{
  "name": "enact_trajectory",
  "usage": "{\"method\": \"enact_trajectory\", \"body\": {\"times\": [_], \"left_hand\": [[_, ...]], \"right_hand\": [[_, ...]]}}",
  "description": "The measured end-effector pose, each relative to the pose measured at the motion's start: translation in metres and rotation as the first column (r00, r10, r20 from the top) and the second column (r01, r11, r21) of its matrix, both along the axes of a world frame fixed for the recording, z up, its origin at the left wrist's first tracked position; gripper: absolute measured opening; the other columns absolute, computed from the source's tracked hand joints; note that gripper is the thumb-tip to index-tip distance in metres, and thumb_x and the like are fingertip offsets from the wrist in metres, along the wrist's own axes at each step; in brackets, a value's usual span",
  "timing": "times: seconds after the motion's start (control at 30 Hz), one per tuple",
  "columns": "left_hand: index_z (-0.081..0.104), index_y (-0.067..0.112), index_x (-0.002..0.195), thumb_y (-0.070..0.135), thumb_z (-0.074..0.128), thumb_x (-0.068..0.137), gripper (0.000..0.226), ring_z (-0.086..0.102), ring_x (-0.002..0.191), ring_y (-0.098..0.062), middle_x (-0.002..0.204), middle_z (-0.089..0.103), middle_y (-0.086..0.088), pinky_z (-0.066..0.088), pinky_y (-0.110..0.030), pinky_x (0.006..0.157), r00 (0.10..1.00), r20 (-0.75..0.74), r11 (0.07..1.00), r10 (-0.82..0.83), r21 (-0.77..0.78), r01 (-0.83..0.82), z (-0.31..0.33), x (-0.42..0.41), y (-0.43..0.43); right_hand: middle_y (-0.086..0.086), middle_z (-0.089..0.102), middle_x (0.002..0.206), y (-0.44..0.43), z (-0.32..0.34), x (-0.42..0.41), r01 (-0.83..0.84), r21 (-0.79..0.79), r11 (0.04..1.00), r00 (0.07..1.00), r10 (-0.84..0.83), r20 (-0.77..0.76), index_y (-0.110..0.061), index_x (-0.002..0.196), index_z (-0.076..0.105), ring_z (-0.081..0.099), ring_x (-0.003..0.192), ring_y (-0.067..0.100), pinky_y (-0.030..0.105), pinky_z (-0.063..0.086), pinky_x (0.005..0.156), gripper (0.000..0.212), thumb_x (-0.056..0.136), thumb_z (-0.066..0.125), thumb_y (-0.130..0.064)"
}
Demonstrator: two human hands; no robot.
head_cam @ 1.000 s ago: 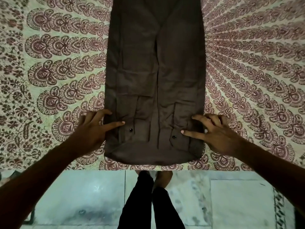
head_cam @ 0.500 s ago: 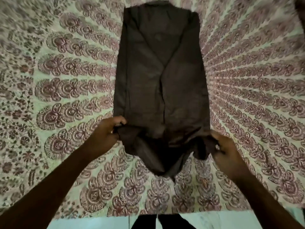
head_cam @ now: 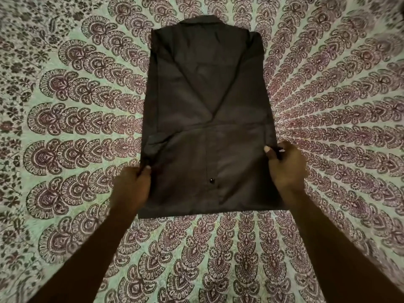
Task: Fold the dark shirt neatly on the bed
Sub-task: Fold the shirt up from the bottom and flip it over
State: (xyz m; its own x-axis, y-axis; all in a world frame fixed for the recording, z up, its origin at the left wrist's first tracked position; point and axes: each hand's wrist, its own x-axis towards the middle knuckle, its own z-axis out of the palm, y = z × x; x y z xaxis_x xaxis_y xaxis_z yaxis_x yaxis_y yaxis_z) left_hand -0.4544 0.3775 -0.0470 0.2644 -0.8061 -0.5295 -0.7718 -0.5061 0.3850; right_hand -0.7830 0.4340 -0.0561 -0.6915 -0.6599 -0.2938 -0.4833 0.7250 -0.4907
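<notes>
Shirt [head_cam: 207, 119]: dark, lying on the patterned bed [head_cam: 65, 127], sides already turned in, hem end doubled up over the body.
Left grip [head_cam: 131, 189]: my left hand is closed, pinching the flap's edge at about 8 o'clock of the shirt.
Right grip [head_cam: 286, 169]: my right hand is closed, pinching the opposite edge at about 4 o'clock.
Doing it well: I judge both pinches should travel level toward 12 o'clock, keeping the flap taut so its side edges meet the body's edges.
Heading: collar [head_cam: 209, 20] points to 12 o'clock, the new crease sits at 6.
Long axis: runs 12 to 6.
Button [head_cam: 211, 180]: faces up near the crease.
</notes>
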Motion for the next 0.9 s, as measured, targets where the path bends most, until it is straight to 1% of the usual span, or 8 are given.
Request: {"method": "enact_trajectory", "body": {"times": [0.07,0.17,0.27,0.37,0.5,0.77,0.83,0.9], "left_hand": [[0.063,0.006,0.115,0.039,0.059,0.100,0.036,0.062,0.105,-0.042,0.116,0.066,-0.024,0.048,-0.048,0.085,0.974,0.203,0.974,-0.097,-0.182,0.135,0.005,-0.005,0.015],[0.054,0.016,0.139,0.044,0.055,0.096,0.051,0.046,0.135,-0.041,0.151,0.047,-0.016,0.040,-0.057,0.106,0.882,0.317,0.797,-0.350,-0.395,0.458,0.010,-0.020,0.026],[0.041,0.031,0.157,0.056,0.052,0.097,0.066,0.024,0.157,-0.033,0.174,0.018,-0.003,0.026,-0.055,0.119,0.648,0.387,0.573,-0.656,-0.304,0.761,-0.008,-0.030,0.022],[0.025,0.042,0.162,0.070,0.049,0.093,0.079,0.005,0.161,-0.034,0.176,0.000,0.002,0.018,-0.059,0.125,0.551,0.404,0.526,-0.730,-0.183,0.831,-0.029,-0.036,0.010],[0.018,0.047,0.162,0.079,0.048,0.086,0.088,-0.005,0.160,-0.042,0.176,-0.003,0.002,0.015,-0.062,0.126,0.552,0.415,0.538,-0.724,-0.162,0.827,-0.044,-0.034,0.002],[0.032,0.038,0.161,0.074,0.049,0.088,0.084,0.011,0.159,-0.041,0.175,0.008,-0.001,0.023,-0.061,0.122,0.617,0.325,0.573,-0.717,-0.232,0.786,-0.029,-0.028,0.000],[0.046,0.026,0.153,0.070,0.054,0.085,0.082,0.034,0.144,-0.045,0.163,0.029,-0.014,0.033,-0.061,0.113,0.681,0.286,0.604,-0.674,-0.317,0.731,-0.023,-0.010,0.009],[0.054,0.015,0.141,0.071,0.058,0.079,0.084,0.048,0.122,-0.045,0.143,0.044,-0.020,0.041,-0.058,0.101,0.613,0.299,0.516,-0.731,-0.346,0.784,-0.019,0.015,0.024]], "right_hand": [[0.014,0.067,0.118,0.006,0.004,0.011,-0.084,-0.021,0.996,0.983,0.079,-0.163,-0.017,0.120,0.058,0.061,0.115,0.037,0.060,0.043,0.103,0.031,0.096,0.063,-0.036],[0.016,0.051,0.141,0.011,0.017,0.042,-0.365,-0.059,0.929,0.846,0.304,-0.437,-0.017,0.135,0.055,0.044,0.129,0.036,0.056,0.038,0.100,0.042,0.098,0.058,-0.038],[0.008,0.031,0.166,0.017,0.008,0.072,-0.729,0.039,0.684,0.627,0.690,-0.362,-0.023,0.150,0.047,0.029,0.149,0.032,0.056,0.033,0.107,0.057,0.099,0.050,-0.049],[-0.001,0.004,0.174,0.016,-0.018,0.071,-0.832,0.197,0.518,0.468,0.847,-0.252,-0.044,0.159,0.028,0.007,0.160,0.028,0.057,0.026,0.116,0.068,0.098,0.036,-0.072],[-0.004,0.003,0.174,0.016,-0.031,0.030,-0.757,0.254,0.602,0.523,0.792,-0.316,-0.056,0.158,0.018,0.007,0.161,0.024,0.059,0.017,0.121,0.079,0.088,0.033,-0.089],[0.004,-0.004,0.174,0.032,-0.018,-0.025,-0.598,0.270,0.755,0.702,0.656,-0.277,-0.040,0.164,0.011,-0.001,0.160,0.034,0.068,0.015,0.121,0.081,0.095,0.031,-0.078],[0.007,-0.002,0.174,0.051,-0.009,-0.027,-0.679,0.216,0.701,0.643,0.711,-0.286,-0.032,0.164,0.019,0.002,0.160,0.035,0.067,0.012,0.119,0.084,0.094,0.036,-0.075],[0.012,0.012,0.173,0.076,-0.004,-0.027,-0.821,0.199,0.534,0.460,0.827,-0.322,-0.025,0.160,0.035,0.025,0.155,0.034,0.062,0.019,0.114,0.085,0.090,0.049,-0.071]]}}
